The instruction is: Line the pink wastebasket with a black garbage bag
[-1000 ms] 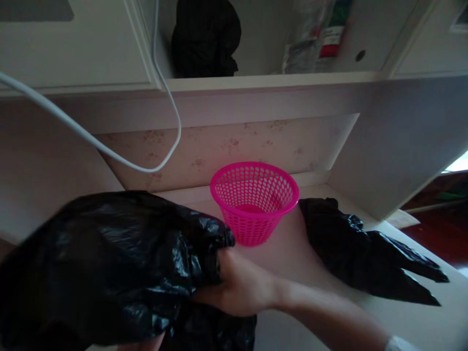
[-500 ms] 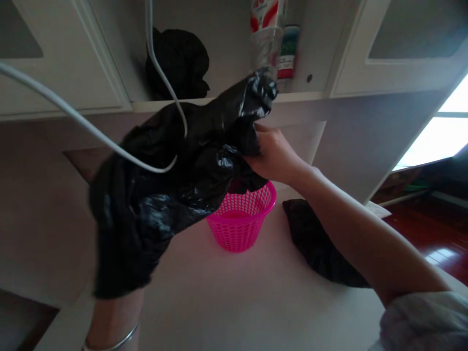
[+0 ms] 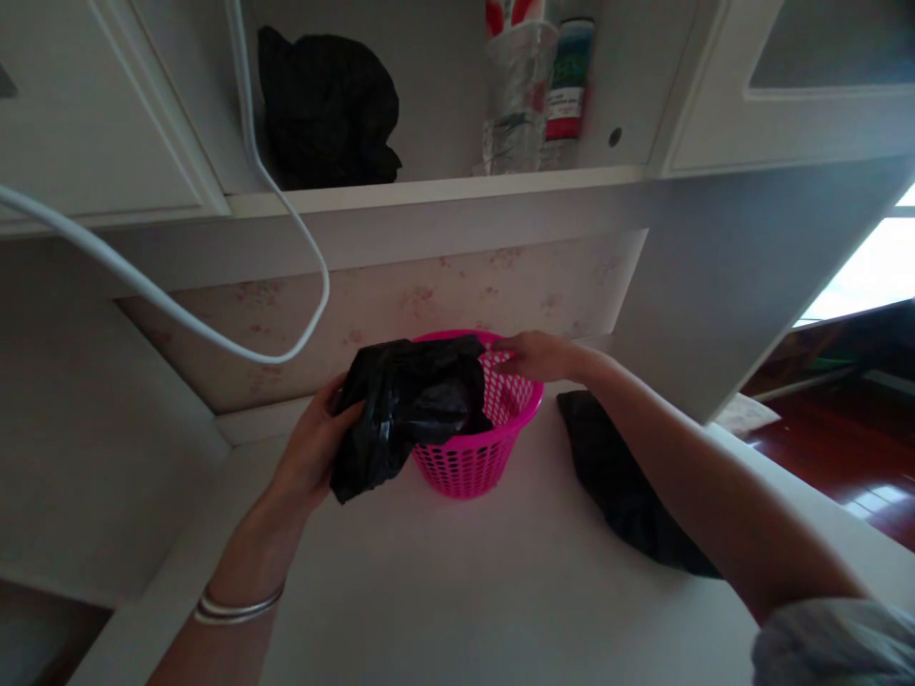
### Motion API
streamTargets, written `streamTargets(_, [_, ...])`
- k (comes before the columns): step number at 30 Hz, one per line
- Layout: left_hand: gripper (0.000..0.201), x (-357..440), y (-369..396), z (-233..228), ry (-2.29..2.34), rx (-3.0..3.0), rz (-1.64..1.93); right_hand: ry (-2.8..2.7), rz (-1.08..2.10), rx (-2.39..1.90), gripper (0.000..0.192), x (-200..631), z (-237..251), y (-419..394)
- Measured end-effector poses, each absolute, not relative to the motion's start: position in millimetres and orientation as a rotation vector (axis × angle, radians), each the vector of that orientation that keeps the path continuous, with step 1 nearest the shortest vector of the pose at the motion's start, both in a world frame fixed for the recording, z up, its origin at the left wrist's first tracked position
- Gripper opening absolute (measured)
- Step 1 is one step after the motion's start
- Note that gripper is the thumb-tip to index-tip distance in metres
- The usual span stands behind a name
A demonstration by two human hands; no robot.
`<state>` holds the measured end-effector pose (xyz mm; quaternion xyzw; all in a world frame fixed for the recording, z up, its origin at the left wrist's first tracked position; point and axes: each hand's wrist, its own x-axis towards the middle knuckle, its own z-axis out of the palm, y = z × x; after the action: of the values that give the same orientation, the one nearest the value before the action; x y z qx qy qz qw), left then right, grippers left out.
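A dim corner of a room with white cabinets above a pale table [image 3: 457, 591], seen from the wearer's own head height looking down. A floral-patterned back panel runs behind the table, and a white cable [image 3: 214, 319] loops down across the left side of the view. On the open shelf [image 3: 429, 189] above sit a dark bundle of cloth [image 3: 325, 110] on the left and a clear plastic cup [image 3: 515, 95] with a bottle [image 3: 568, 90] just beside it on the right.

Near the back of the table stands a small pink plastic basket [image 3: 476, 457] with a perforated wall. A black plastic bag [image 3: 404, 410] is draped over its left rim, part of it down inside the basket and part hanging outside on the left.

The left hand [image 3: 315, 453], with a silver bangle [image 3: 235, 605] on its wrist, is closed on the outer part of the bag at the basket's left side. The right hand [image 3: 536, 357] reaches over the far right rim, fingers pinched at the rim; whether they grip the bag's edge or the basket itself cannot be made out.

A second black bag [image 3: 621, 476] lies flat on the table to the right of the basket, partly hidden by the right forearm.
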<state>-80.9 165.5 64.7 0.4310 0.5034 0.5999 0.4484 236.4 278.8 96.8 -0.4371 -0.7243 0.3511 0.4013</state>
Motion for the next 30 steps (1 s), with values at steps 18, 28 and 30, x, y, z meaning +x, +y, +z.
streamTargets(18, [0.072,-64,175,58,1.454,1.099,1.647,-1.603,1.172,-1.02,0.022,220,93,240])
streamTargets(28, [0.035,-74,176,14,1.34,0.694,1.558,-1.068,1.199,-1.077,0.026,290,25,199])
streamTargets(30, [0.034,-77,182,7,1.324,0.669,1.527,-1.05,1.239,-1.126,0.025,297,19,198])
